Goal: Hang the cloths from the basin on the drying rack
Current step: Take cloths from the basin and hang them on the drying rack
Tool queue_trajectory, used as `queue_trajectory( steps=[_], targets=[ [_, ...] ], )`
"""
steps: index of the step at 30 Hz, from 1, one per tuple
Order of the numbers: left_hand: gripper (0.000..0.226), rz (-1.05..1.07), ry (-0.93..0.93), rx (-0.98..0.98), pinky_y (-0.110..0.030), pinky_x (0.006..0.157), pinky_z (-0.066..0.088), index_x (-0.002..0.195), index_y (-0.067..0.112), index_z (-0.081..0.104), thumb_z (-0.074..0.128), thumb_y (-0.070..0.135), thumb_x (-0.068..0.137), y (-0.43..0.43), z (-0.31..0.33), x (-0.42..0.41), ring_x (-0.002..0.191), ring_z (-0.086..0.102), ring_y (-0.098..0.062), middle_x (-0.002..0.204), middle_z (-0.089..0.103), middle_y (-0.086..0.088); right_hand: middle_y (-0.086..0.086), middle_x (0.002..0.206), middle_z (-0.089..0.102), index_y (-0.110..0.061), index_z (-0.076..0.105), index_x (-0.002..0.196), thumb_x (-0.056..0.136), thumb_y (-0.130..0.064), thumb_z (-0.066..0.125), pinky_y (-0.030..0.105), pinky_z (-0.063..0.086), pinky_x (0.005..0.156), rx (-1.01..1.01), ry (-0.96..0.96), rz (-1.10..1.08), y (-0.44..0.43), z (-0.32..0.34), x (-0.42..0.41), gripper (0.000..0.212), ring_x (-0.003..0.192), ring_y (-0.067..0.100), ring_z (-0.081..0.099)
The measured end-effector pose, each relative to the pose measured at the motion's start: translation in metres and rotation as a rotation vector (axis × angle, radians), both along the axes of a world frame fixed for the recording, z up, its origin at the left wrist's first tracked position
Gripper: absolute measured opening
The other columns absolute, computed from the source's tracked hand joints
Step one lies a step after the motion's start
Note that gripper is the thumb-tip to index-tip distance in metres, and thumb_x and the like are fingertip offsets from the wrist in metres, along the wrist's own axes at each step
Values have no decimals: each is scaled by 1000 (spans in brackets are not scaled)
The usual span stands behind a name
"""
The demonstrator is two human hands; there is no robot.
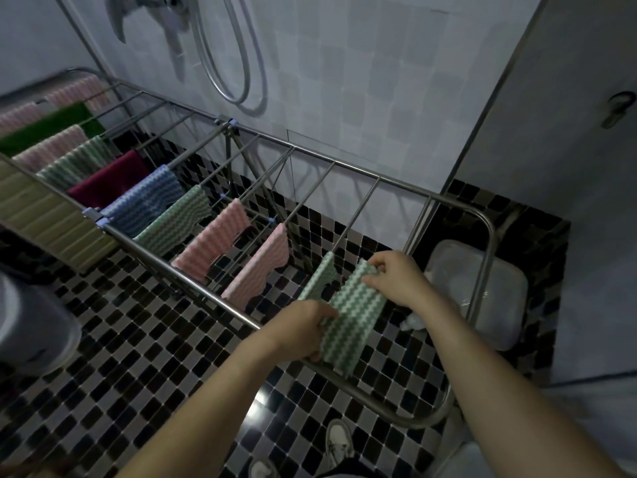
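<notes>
A green-and-white striped cloth (351, 315) is draped over a rung near the right end of the steel drying rack (379, 174). My left hand (303, 329) pinches its near left edge by the front rail. My right hand (396, 277) pinches its far right edge at the rung. Several cloths hang on the rungs to the left: pink ones (258, 267), another green striped one (172, 224), a blue one (144, 201), a maroon one (110, 179). The pale translucent basin (482, 294) sits on the floor under the rack's right end, with something white inside.
Black, grey and white mosaic tiles (138, 357) cover the floor. A shower hose (238, 63) hangs on the tiled wall behind the rack. A grey rounded container (31, 326) stands at the left. My shoes (339, 443) show below. One bare rung lies right of the held cloth.
</notes>
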State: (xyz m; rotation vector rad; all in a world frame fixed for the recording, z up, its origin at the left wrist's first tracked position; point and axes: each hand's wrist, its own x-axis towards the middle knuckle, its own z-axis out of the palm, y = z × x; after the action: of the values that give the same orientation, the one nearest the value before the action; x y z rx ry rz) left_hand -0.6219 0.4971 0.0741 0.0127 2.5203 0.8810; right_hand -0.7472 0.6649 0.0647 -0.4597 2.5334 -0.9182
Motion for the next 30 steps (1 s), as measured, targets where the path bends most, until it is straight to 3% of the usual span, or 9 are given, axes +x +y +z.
queue_trajectory(
  steps=[2,7,9,13,17,20,26,30],
  targets=[
    [44,-1,14,-58,-22,64,57,125,16,61,47,-6,90,-2,-3,0,81,65,-14,113,65,-5,-1,89,60,-15,68,102,89,-19,65,27,45,68,7,41,7,-6,-1,1,14,80,16,59],
    [44,-41,61,-164,-34,78,58,119,21,64,47,-5,87,-8,-19,-3,96,66,-19,112,68,-2,7,113,65,-14,61,125,93,-19,59,25,45,78,14,54,-6,-11,-5,-1,33,96,18,60],
    [38,-58,71,-185,-33,79,57,115,20,64,49,0,87,-7,-23,-2,97,66,-21,109,68,-1,4,111,66,-16,58,131,93,-15,58,26,48,82,16,55,-5,-9,-4,-1,38,96,15,60],
    [31,-60,182,-250,-34,84,57,126,22,58,52,19,96,-3,-22,2,101,67,-22,115,68,-3,-4,88,60,-16,65,115,91,-15,60,31,51,77,109,178,-73,6,7,-6,24,85,16,60],
    [29,-1,244,-166,-33,85,55,120,17,63,52,32,98,14,-18,0,98,67,-17,110,70,0,1,102,66,-21,66,102,87,-21,68,32,52,78,219,16,-43,24,10,-16,15,88,17,63],
    [36,-4,177,-109,-34,83,56,120,16,61,56,41,94,32,-21,0,92,67,-15,105,70,-1,-1,103,63,-24,69,100,88,-13,66,27,49,76,226,-70,47,27,7,-15,17,88,13,61],
    [39,-2,189,-106,-37,78,58,126,19,54,64,29,89,48,-33,3,87,68,-18,98,70,-3,-2,99,67,-22,72,90,86,-12,68,20,43,74,176,4,43,27,-4,-5,11,86,8,60],
    [63,-35,200,-101,-39,70,59,144,25,31,60,18,89,51,-33,5,81,68,-19,98,69,-6,-6,92,66,-22,71,88,87,-13,67,16,43,68,164,49,10,29,-6,-4,10,84,7,60]
  ],
)
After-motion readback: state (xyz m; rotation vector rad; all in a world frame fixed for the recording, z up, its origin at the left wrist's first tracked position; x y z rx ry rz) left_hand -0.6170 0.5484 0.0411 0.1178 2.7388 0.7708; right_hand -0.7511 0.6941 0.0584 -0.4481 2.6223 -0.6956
